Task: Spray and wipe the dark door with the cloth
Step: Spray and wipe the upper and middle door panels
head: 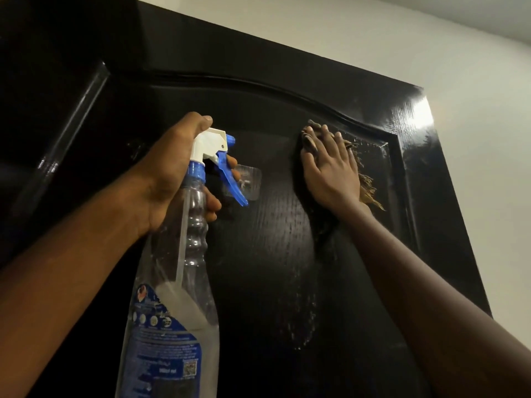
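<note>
Our right hand (330,170) presses flat, fingers spread, on the soft, limp cloth (369,191) high on the dark door (258,268); it likely needs palm pressure. Our left hand (169,173) grips the light-looking spray bottle (198,225) by its neck.

White wall (474,81), clear adhesive hook plate (251,182)

A plain white wall (474,90) fills the top and right of the scene, smooth and bare. In the far top right corner a slightly greyer strip of ceiling (508,15) meets it. Soft light falls on the wall, casting no hard shadows.
</note>
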